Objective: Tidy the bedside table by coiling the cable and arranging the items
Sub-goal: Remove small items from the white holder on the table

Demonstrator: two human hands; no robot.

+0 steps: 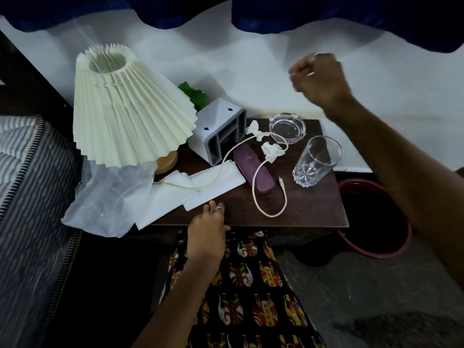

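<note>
One white cable (258,172), uncoiled, looping across the dark table (313,209) over a purple case (251,169) and paper sheets (200,187), plug end lying near the drinking glass (316,162). Bare wood along the near edge, right of the left hand (207,228), resting there with straight fingers. Raised over the far right: right hand (319,76), fist curled, blurred, nothing seen held.

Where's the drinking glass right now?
In the head view, the drinking glass stands at the bedside table's right edge, just right of the ashtray.
</note>
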